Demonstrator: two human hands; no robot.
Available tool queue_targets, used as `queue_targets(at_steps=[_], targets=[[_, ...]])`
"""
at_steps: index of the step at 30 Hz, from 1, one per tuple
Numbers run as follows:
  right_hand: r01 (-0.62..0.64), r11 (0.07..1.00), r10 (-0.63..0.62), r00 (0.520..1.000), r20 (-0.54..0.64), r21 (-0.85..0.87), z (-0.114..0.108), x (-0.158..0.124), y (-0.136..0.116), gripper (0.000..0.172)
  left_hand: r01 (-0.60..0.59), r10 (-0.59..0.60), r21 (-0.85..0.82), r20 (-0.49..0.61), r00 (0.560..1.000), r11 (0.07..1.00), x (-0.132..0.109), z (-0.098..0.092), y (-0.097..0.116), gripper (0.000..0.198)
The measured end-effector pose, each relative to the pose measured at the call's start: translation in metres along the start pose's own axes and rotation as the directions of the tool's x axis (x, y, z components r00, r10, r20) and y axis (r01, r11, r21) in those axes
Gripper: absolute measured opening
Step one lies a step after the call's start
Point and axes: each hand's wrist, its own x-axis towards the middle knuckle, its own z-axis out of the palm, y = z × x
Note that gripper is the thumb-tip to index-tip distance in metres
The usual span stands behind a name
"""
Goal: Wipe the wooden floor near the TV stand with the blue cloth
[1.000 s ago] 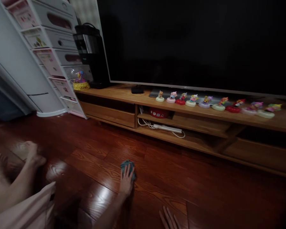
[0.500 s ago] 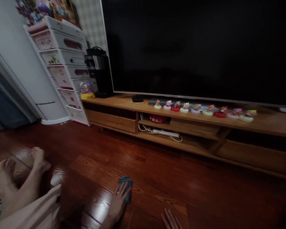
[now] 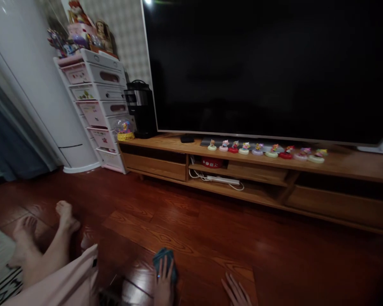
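My left hand (image 3: pixel 163 284) lies flat over a teal-blue cloth (image 3: pixel 160 254) on the wooden floor, its fingers stretched out and a little spread. The cloth sticks out past the fingertips and along the right side of the hand. A ring shows on one finger. To the right, at the bottom edge of the view, my right hand (image 3: pixel 236 291) has its fingers extended and slightly apart above or on the bare boards; whether it touches them I cannot tell. It holds nothing visible, and its wrist is outside the picture.
A long wooden TV stand (image 3: pixel 159 170) crosses ahead, bearing a television (image 3: pixel 261 72) and several small figurines (image 3: pixel 258 148). A power strip (image 3: pixel 223 180) lies on its lower shelf. Bare legs (image 3: pixel 55 250) extend at left. Behind stand a drawer tower (image 3: pixel 104 91) and a coffee machine (image 3: pixel 142 110).
My left hand and the cloth have slid left and closer to me across the floor. My right hand stays near the same boards. The camera view has shifted slightly.
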Motion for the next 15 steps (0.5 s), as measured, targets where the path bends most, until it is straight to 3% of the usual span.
queue_targets(at_steps=[2, 4, 6, 7, 8, 10, 13, 15], targets=[[-0.043, 0.998, 0.039, 0.995, 0.088, 0.039, -0.02, 0.005, -0.01, 0.078, -0.178, 0.184, -0.058, 0.115, 0.976, 0.982, -0.011, 0.009, 0.031, 0.078], [-0.102, 0.994, 0.094, 0.985, 0.142, 0.05, -0.041, 0.011, -0.023, 0.074, -0.369, 0.391, -0.144, 0.185, 0.901, 0.918, -0.021, 0.01, 0.055, 0.08], [-0.141, 0.989, 0.13, 0.975, 0.181, 0.049, -0.057, 0.017, -0.034, 0.072, -0.471, 0.509, -0.202, 0.229, 0.83, 0.859, -0.027, 0.001, 0.068, 0.079], [-0.147, 0.988, 0.135, 0.971, 0.2, 0.05, -0.063, 0.02, -0.037, 0.071, -0.481, 0.521, -0.208, 0.244, 0.818, 0.852, -0.027, -0.006, 0.068, 0.078], [-0.149, 0.987, 0.134, 0.967, 0.216, 0.054, -0.067, 0.021, -0.04, 0.071, -0.459, 0.496, -0.19, 0.271, 0.825, 0.868, -0.025, -0.014, 0.064, 0.078], [-0.153, 0.986, 0.135, 0.963, 0.232, 0.06, -0.071, 0.023, -0.042, 0.07, -0.368, 0.391, -0.136, 0.241, 0.888, 0.92, -0.018, -0.032, 0.044, 0.075], [-0.164, 0.985, 0.147, 0.962, 0.231, 0.057, -0.071, 0.023, -0.042, 0.07, -0.069, 0.074, -0.046, 0.125, 0.989, 0.997, -0.008, -0.052, -0.007, 0.065], [-0.166, 0.985, 0.15, 0.96, 0.238, 0.05, -0.07, 0.023, -0.042, 0.071, 0.126, -0.125, -0.007, 0.056, 0.991, 0.992, -0.006, -0.059, -0.038, 0.061]])
